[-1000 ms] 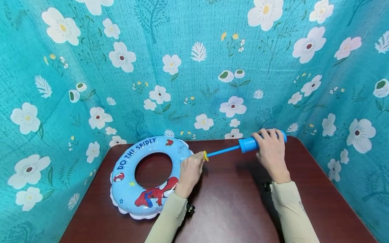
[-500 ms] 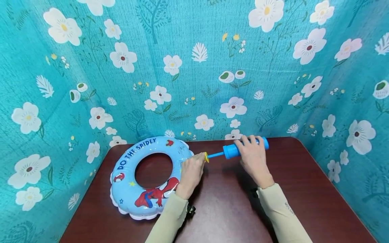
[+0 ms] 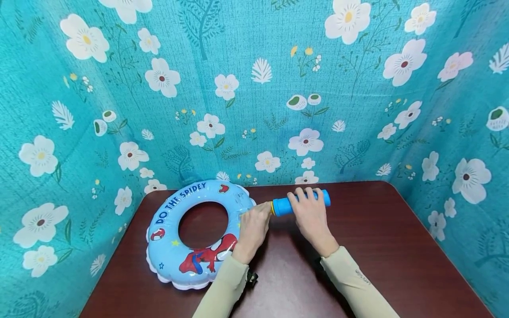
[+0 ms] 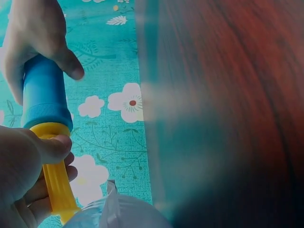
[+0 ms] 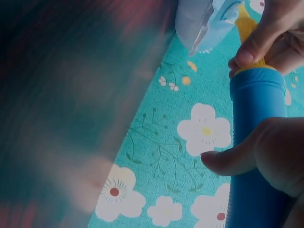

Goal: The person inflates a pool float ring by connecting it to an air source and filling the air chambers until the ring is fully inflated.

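Beyond pale sleeves (image 3: 351,278), a person's left hand (image 3: 253,227) pinched the yellow nozzle (image 4: 59,187) of a blue pump (image 3: 283,206) between thumb and fingers, its tip at the edge of a light-blue swim ring (image 3: 165,250) lying on the left. The right hand (image 3: 312,216) curled around the pump, above a reddish-brown table (image 3: 397,247). Behind hung turquoise floral fabric (image 3: 246,44).

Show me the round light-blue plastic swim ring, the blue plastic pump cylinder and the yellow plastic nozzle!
Swim ring (image 3: 165,245): head view, band left of the hole.
Blue pump cylinder (image 5: 258,109): right wrist view, body below the collar.
Yellow nozzle (image 4: 59,187): left wrist view, its stem.
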Available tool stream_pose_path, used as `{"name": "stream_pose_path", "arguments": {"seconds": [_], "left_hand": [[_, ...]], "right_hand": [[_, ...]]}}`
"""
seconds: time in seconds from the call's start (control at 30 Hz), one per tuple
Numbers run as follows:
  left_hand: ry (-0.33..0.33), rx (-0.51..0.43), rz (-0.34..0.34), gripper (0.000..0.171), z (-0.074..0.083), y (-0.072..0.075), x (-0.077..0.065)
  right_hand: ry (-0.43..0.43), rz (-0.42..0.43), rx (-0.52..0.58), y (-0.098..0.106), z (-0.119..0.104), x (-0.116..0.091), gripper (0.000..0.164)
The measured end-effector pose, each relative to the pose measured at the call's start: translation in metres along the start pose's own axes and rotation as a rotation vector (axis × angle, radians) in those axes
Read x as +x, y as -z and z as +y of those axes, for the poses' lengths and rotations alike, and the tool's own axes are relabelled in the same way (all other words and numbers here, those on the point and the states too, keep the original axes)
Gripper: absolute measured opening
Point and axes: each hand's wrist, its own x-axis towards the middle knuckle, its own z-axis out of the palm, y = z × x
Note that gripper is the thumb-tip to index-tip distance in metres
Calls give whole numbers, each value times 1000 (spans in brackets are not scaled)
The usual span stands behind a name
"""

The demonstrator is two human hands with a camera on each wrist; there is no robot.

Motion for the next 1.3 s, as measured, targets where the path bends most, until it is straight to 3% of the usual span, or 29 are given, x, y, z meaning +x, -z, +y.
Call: {"name": "stream_pose_path", "arguments": {"seconds": [0.17, 0.47, 0.83, 1.07, 1.3], "left_hand": [[21, -11, -24, 5, -3, 0, 1], [55, -21, -58, 8, -4, 2, 2], [64, -14, -41, 9, -4, 3, 2], [75, -25, -52, 9, -4, 3, 3], [60, -5, -48, 13, -2, 1, 3]], "right_hand": [[-27, -18, 37, 3, 13, 2, 62], [-91, 22, 99, 19, 64, -1, 55], [-166, 36, 73, 35, 103, -6, 66], [-181, 34, 70, 39, 113, -7, 66], [-174, 38, 41, 37, 106, -7, 64]]}}
